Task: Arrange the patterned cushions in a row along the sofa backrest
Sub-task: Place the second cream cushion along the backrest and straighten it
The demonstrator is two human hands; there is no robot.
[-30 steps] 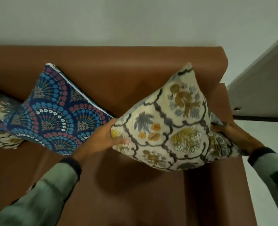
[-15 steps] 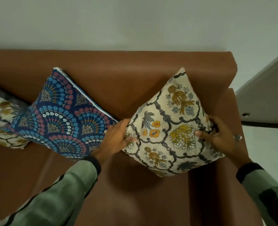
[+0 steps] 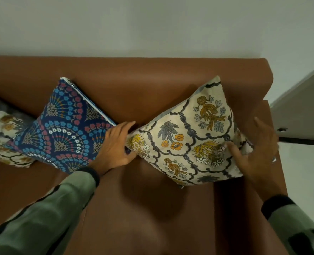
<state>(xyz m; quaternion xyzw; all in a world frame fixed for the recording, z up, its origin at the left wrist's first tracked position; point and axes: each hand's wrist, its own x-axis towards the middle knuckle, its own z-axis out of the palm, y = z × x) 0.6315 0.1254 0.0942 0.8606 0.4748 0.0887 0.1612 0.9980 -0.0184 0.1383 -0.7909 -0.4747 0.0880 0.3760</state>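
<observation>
The cream cushion (image 3: 187,138) stands on one corner at the right end of the sofa (image 3: 134,208), its top corner leaning on the backrest (image 3: 143,85) and its right corner close against the sofa's right arm (image 3: 270,115). I have it on its point, I judge, so that it matches the blue cushion (image 3: 64,129) beside it, which leans the same diamond way further left along the backrest. Its left corner nearly reaches the blue cushion's right corner, with my left hand between them.

My left hand (image 3: 115,146) lies at that left corner, its grip loose and fairly wide, fingers laid flat along the edge instead of pinching it. I think it steadies the corner so the cushion does not slide along the seat. My right hand (image 3: 257,151) is spread wide over the right corner, palm and fingers pressing the fabric down and back; it grasps nothing. So the cushion sits between my two hands, touched at both side corners, its weight on the seat and the backrest.

A third cushion (image 3: 1,137), cream with a similar print, shows partly at the left edge, tucked behind the blue one. Behind the sofa is a plain wall (image 3: 152,24).
</observation>
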